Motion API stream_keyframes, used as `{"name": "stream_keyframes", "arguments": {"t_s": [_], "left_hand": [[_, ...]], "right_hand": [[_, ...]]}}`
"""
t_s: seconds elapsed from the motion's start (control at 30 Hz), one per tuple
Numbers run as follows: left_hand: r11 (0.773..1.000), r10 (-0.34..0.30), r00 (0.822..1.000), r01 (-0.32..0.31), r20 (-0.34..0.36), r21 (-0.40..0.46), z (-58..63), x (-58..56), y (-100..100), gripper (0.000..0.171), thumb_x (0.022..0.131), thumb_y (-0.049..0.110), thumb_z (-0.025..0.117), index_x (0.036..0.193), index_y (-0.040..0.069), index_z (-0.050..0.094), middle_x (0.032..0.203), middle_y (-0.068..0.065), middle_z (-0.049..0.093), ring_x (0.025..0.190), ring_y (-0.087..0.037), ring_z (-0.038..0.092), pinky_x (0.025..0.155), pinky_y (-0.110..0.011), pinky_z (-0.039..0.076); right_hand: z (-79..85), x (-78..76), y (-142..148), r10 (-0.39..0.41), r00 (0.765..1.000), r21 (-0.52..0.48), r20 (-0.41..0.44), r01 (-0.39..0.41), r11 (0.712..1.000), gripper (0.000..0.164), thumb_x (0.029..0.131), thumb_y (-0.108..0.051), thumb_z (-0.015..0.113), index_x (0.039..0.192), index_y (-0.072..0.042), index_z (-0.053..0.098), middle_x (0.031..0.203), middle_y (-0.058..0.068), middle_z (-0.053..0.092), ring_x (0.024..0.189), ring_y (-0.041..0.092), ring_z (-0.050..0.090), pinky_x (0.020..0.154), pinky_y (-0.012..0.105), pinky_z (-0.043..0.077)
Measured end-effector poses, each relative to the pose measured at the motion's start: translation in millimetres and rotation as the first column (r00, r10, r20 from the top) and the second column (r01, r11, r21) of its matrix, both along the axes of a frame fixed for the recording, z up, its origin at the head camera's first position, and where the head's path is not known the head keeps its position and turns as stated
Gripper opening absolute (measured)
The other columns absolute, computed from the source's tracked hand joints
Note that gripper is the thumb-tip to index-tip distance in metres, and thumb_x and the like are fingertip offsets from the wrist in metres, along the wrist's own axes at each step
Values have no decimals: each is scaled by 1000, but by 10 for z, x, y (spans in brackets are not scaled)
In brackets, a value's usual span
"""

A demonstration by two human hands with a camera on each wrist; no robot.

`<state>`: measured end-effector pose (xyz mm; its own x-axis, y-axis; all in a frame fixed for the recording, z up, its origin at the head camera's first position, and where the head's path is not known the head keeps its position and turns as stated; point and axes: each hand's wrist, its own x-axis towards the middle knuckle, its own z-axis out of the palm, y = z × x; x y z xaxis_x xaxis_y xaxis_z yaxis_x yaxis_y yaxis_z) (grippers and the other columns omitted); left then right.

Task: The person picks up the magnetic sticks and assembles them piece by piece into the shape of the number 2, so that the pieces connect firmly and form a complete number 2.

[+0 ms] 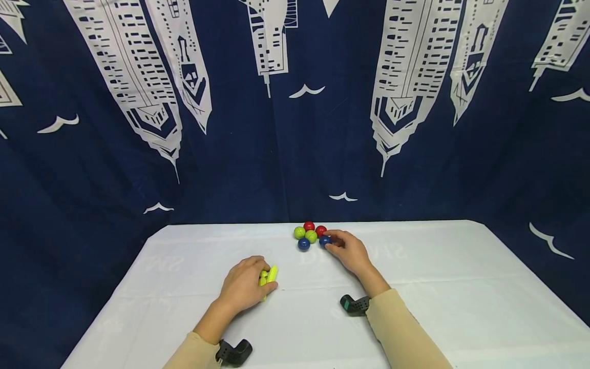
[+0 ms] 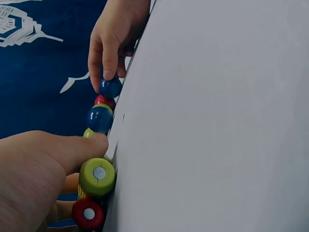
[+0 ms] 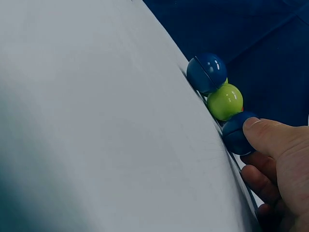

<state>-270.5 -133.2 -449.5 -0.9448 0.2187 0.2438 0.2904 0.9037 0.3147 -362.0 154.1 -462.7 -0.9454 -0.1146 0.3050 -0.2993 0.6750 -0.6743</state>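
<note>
"How were the hands set?"

"Well apart, each with its own load. The right hand (image 1: pixel 350 251) pinched a blue ball (image 1: pixel 324 241) between thumb and fingers. The left hand (image 1: pixel 244 284) curled round some yellow-green pieces (image 1: pixel 272 273), though how many it covered could not be told."

"Was the pinch a good one?"

"It looked sound, the thumb pressing from one side and the fingers from the other. On anything so smooth and round, a light, even squeeze across the widest part seemed wiser than a hard one, which might have shot the ball sideways."

"And the left?"

"The left wrist view showed a red piece (image 2: pixel 88 214) just beside a yellow-green one. Those seemed best held low against the worktop (image 1: pixel 438 266), with no sudden lift."

"What lay around the ball?"

"A red ball (image 1: pixel 320 230) just behind and a green ball (image 1: pixel 311 237) just beside; then a second blue ball (image 1: pixel 303 244), a second green ball (image 1: pixel 299 233) and a second red ball (image 1: pixel 309 226), all bunched near the far edge. Small, slow motions suited that spot, since one knock could have set the cluster rolling."

"And beyond?"

"A dark blue cloth (image 1: pixel 276 169)."
</note>
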Motion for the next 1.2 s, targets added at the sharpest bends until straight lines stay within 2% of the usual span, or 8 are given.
{"name": "stream_keyframes", "arguments": {"t_s": [0.27,0.5,0.63,0.8,0.93,1.1,1.2], "left_hand": [[1000,17,997,-15,-80,24,-33,-30,42,19,82,28,80,92,13,72,121,-9,68,116,-31,63,96,-48,49],[997,31,994,-24,-104,70,-66,-64,73,15,82,25,81,88,13,74,123,-12,69,119,-33,62,101,-49,47],[995,36,994,-26,-103,96,-73,-57,67,15,82,24,81,89,13,75,122,-12,70,118,-32,63,100,-49,48],[990,40,994,-26,-98,138,8,-74,63,14,83,23,80,93,14,75,121,-10,70,112,-30,65,94,-48,51],[988,26,997,-14,-74,156,117,-100,138,17,83,25,80,97,16,76,124,-6,69,116,-29,64,96,-48,51],[992,-49,998,53,-33,114,263,-142,293,20,86,29,76,102,18,76,133,-6,64,123,-30,61,98,-50,50],[990,-97,995,96,1,107,307,-180,397,22,88,31,74,106,19,75,136,-5,62,126,-29,60,99,-50,51]], "right_hand": [[-3,-14,6,-9,1000,-4,-8,9,1000,37,89,-19,75,125,-18,68,112,9,72,93,21,65,87,42,50],[-7,-3,32,-25,1000,9,7,25,1000,36,90,-19,74,125,-19,68,110,8,72,92,20,64,86,41,49],[-12,11,23,-25,1000,9,7,25,1000,35,90,-19,74,125,-20,68,110,7,72,93,20,64,85,42,50],[11,-3,-14,-31,999,6,9,31,999,36,90,-20,74,125,-20,68,111,6,72,93,19,64,86,42,49],[2,8,-5,-42,999,11,16,41,999,35,90,-21,74,124,-21,68,110,6,72,93,19,64,85,42,50],[-27,3,-11,-41,999,19,18,41,999,34,90,-21,74,124,-21,68,109,6,72,92,19,65,84,41,50],[-44,-19,-29,-47,999,18,5,47,999,34,90,-20,74,123,-21,68,107,6,72,92,20,64,84,40,49]]}}
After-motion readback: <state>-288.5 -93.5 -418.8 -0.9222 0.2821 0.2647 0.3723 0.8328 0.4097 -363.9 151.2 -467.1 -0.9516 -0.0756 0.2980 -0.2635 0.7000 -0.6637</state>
